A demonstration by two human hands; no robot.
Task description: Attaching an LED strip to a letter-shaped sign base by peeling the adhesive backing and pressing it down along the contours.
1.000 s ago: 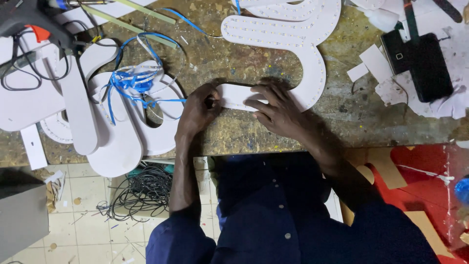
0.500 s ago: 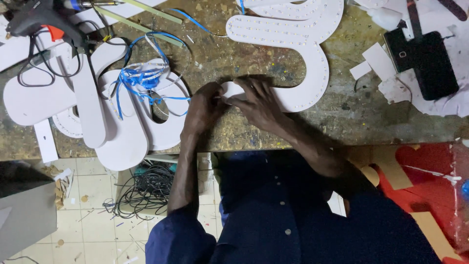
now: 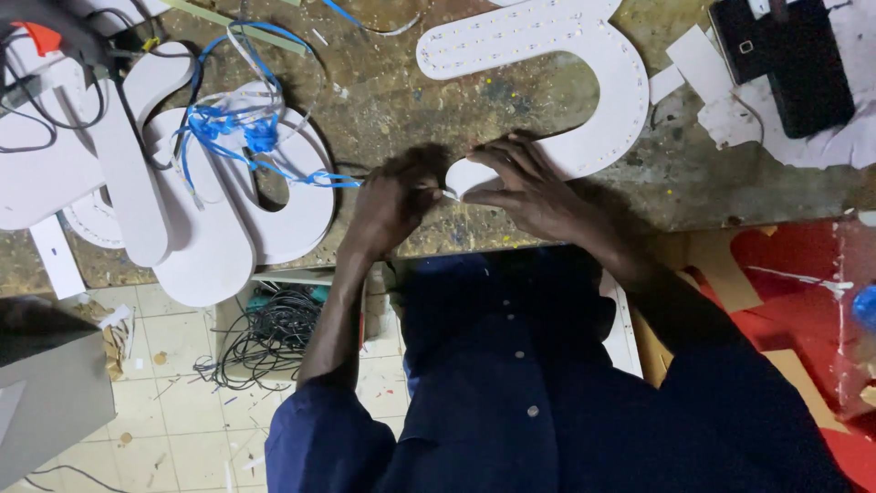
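My left hand (image 3: 394,203) and my right hand (image 3: 525,183) meet at the near end of a large white curved letter shape (image 3: 584,55) dotted with rows of small lights, lying on a worn workbench (image 3: 401,91). The right hand's fingers press down on the rounded end of the shape. My left hand is closed, pinching something thin at that same end; what it pinches is too small to tell. A blue wire (image 3: 310,178) runs from the left hand toward a tangle of blue and white wires (image 3: 228,123).
Several white cut-out letter shapes (image 3: 210,237) are stacked at the left. A black tool with a red trigger (image 3: 46,41) lies at top left, a black phone (image 3: 785,55) and paper scraps at top right. Black cables (image 3: 269,333) lie on the tiled floor.
The view has shifted slightly. My hands have closed in on the end of the white shape, and my right hand now covers more of it.
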